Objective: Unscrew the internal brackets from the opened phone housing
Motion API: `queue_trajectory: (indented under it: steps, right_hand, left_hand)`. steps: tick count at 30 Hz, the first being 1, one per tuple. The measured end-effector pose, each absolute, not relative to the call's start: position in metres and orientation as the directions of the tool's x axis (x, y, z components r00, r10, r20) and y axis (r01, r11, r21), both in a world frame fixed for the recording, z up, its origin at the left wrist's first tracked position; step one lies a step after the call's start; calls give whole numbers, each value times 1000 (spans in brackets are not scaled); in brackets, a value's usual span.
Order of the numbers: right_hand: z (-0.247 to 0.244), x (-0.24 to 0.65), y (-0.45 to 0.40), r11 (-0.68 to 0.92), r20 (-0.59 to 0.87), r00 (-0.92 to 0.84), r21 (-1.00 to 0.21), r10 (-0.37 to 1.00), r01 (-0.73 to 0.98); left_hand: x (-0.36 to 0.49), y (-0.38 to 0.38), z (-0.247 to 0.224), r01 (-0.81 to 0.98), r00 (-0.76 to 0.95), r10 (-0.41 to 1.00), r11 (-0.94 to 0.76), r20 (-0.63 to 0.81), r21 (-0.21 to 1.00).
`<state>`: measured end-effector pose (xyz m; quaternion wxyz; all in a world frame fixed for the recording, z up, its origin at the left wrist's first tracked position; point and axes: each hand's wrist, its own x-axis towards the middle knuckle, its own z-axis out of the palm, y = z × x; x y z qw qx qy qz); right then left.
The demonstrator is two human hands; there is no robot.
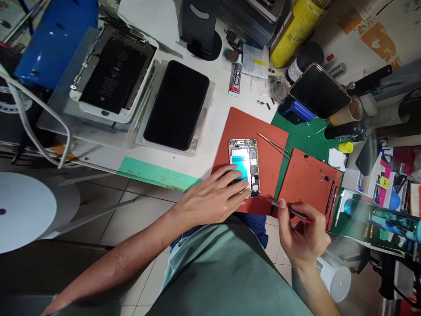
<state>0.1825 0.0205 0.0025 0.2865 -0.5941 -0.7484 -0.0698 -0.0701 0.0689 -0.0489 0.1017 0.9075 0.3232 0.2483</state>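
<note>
An opened smartphone (253, 156) lies on the orange-red mat, its inner parts exposed and a bright blue-white patch showing on its left side. My left hand (219, 195) lies over the phone's lower left part, with fingers stretched across it and the thumb hidden. A slim screwdriver (294, 212) with a red end is held in my right hand (305, 232), between thumb and fingers. Its tip points at the phone's lower right corner; whether it touches cannot be made out. Tweezers (274, 145) lie on the mat right of the phone.
A second orange-red mat (301, 188) carries small parts and thin tools. To the left are a black-screened phone (177, 105) on a clear case and a white screen assembly (113, 74). A glue tube (236, 79) and a propped phone (319, 91) stand farther back.
</note>
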Motion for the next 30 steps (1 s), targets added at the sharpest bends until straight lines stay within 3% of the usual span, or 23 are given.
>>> queue_trajectory:
  steps: [9,17,22,26,30]
  right_hand:
    - [3,178,23,293,495,-140,-247,858,923]
    - [14,176,26,435,378,-311,-305,872,847]
    - [15,175,31,452,429,-369,-106,825,886]
    - [15,174,35,454,377,-368,-169,850,875]
    - [15,173,38,471,421,-379,-138,824,871]
  left_hand:
    - [-70,69,-46,548,668,646,-762,368,345]
    - [-71,68,-48,547,669,646,-763,368,345]
    - [-70,68,-48,536,664,646,-763,376,362]
    - [-70,69,-48,541,656,648,-761,386,358]
    - [-70,69,-48,539,657,647,-762,387,359]
